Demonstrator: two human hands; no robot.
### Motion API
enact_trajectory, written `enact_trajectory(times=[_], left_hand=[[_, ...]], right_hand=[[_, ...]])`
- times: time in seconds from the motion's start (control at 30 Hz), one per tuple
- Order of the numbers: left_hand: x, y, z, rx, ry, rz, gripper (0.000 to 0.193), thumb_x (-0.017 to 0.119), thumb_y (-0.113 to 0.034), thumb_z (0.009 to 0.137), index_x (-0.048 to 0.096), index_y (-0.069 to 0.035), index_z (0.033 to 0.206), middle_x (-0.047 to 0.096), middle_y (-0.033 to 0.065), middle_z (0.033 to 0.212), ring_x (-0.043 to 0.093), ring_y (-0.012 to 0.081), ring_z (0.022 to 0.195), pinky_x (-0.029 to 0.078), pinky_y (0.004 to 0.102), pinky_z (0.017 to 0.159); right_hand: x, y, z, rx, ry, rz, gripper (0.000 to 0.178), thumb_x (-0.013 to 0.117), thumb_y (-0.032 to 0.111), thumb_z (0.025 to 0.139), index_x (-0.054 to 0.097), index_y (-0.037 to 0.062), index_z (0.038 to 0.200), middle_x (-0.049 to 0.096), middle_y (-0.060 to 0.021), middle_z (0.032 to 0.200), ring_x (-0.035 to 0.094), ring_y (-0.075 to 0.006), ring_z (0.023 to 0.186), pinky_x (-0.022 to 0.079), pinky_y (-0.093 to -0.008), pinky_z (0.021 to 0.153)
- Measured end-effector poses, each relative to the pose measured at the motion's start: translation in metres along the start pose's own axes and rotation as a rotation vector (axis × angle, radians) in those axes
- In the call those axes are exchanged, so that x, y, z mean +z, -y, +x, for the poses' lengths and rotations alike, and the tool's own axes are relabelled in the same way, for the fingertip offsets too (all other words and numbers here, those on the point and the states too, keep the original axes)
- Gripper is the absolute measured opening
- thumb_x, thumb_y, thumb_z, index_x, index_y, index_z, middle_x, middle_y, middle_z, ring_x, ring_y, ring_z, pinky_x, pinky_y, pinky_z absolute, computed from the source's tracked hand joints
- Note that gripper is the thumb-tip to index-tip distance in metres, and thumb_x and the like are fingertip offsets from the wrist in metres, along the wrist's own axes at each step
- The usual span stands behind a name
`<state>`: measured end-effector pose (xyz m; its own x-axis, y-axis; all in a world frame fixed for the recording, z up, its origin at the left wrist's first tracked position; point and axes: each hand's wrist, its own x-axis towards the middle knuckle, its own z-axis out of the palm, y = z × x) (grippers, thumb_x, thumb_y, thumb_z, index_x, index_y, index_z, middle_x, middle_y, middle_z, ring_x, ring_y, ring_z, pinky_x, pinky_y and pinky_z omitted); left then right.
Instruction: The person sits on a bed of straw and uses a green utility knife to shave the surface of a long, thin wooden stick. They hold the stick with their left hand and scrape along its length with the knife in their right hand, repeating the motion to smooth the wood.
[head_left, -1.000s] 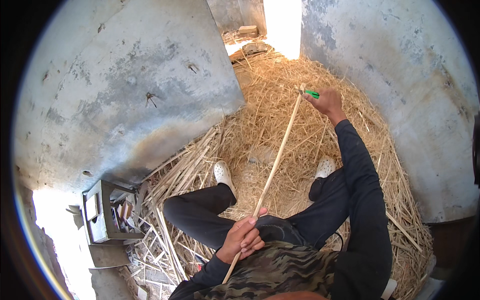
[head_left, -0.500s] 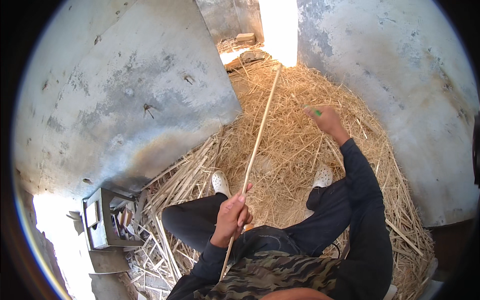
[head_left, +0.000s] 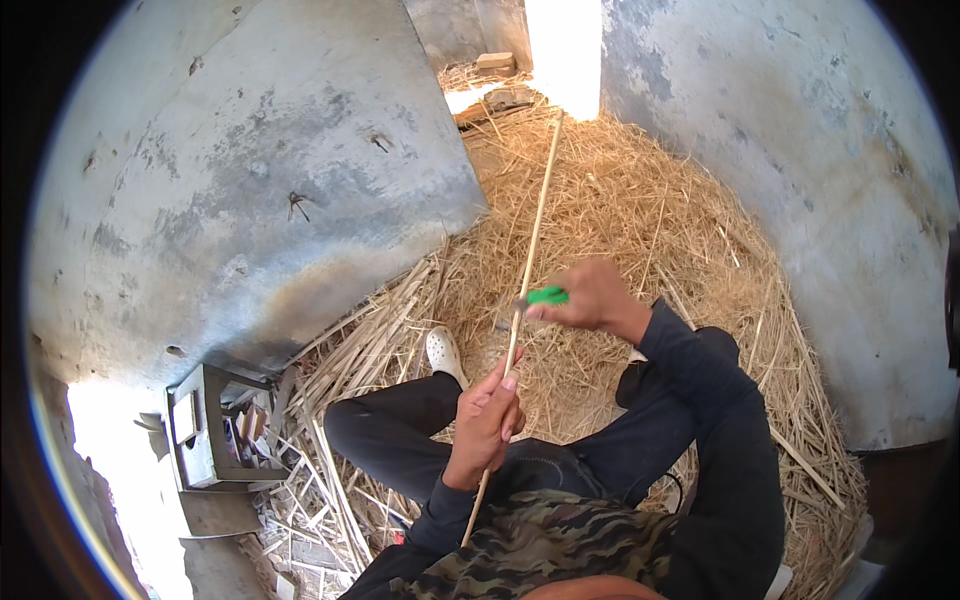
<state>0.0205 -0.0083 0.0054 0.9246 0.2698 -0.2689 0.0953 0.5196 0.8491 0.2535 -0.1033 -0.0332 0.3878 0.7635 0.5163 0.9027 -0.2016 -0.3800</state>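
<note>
A long, thin, pale wooden stick [head_left: 541, 200] runs from my lap up and away toward the bright doorway. My left hand [head_left: 487, 418] is wrapped round its lower part, thumb along the stick. My right hand [head_left: 594, 297] is closed on a small tool with a green handle [head_left: 547, 295]. The tool's dark metal head meets the stick a little above my left hand; motion blur hides its exact shape. Both hands are over my bent legs as I sit.
Loose straw and shavings [head_left: 640, 190] cover the floor. Split strips [head_left: 370, 340] lie in a heap at left, beside a grey wooden box [head_left: 206, 478] with things in it. Worn plaster walls [head_left: 260, 150] stand on both sides. A brick [head_left: 495, 62] sits near the doorway.
My right hand has come down and left with the green-handled tool, from off to the right onto the stick. My left hand has shifted slightly right and up.
</note>
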Motion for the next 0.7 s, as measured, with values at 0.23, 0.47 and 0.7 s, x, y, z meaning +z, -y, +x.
enact_trajectory(times=[0.23,0.47,0.7], left_hand=[[0.007,-0.008,-0.011,0.069,-0.070,0.428,0.048,0.051,-0.012,0.098,0.037,-0.004,0.143,0.037,-0.0098,0.058,0.032,-0.0011,0.049,0.026,0.0180,0.043],[0.003,0.000,-0.013,0.143,-0.066,0.549,0.049,0.050,-0.008,0.097,0.036,0.000,0.143,0.037,-0.0102,0.065,0.029,-0.0009,0.055,0.025,0.0166,0.049],[0.006,0.001,-0.041,0.025,0.002,0.494,0.050,0.049,-0.007,0.098,0.031,0.003,0.144,0.041,-0.0088,0.074,0.030,-0.0019,0.060,0.025,0.0150,0.052]], right_hand=[[-0.002,-0.033,0.014,0.229,0.021,-0.001,0.076,0.039,0.082,0.079,0.061,0.0138,0.055,0.040,0.0010,0.040,0.042,-0.0121,0.035,0.030,-0.0311,0.035],[0.013,-0.039,0.012,0.191,0.044,-0.024,0.080,0.036,0.085,0.077,0.058,0.0121,0.052,0.042,-0.0009,0.040,0.042,-0.0144,0.035,0.031,-0.0339,0.035],[0.001,-0.094,0.026,0.373,0.023,-0.135,0.078,0.037,0.082,0.080,0.053,0.0118,0.050,0.043,0.0002,0.041,0.043,-0.0151,0.035,0.030,-0.0337,0.036]])
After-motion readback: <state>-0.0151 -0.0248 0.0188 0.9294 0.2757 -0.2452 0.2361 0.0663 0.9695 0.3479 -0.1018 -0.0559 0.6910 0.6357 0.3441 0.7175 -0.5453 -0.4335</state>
